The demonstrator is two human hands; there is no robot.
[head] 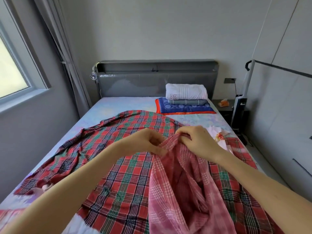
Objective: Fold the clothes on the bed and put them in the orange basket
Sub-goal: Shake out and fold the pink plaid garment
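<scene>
- head view: your left hand (148, 142) has its fingers curled, thumb and fingertips pinching the upper edge of the pink checked cloth (177, 186).
- head view: your right hand (200, 143) is clamped on the same edge just beside the left, with a bunch of the fabric gathered under curled fingers.
- the two hands are near each other but not touching; the pink checked cloth is lifted at the hands and hangs from them toward you in loose folds.
- the pink checked cloth lies over the red plaid cloth (118, 166), which is spread unfolded and rumpled across the near and middle part of the bed (121, 103).
- a pale floral garment (219, 137) lies crumpled at the bed's right side, just beyond your right hand, touching the red plaid cloth.
- at the far right corner of the bed, against the grey headboard (152, 81), stands a folded stack: white towel (185, 91) on top, a grey folded piece (187, 101) under it, a blue cloth with orange border (184, 108) at the bottom.
- window (13, 70) and curtain (67, 65) to the left; dark nightstand (224, 108) and an upright vacuum (239, 105) to the right of the bed.
</scene>
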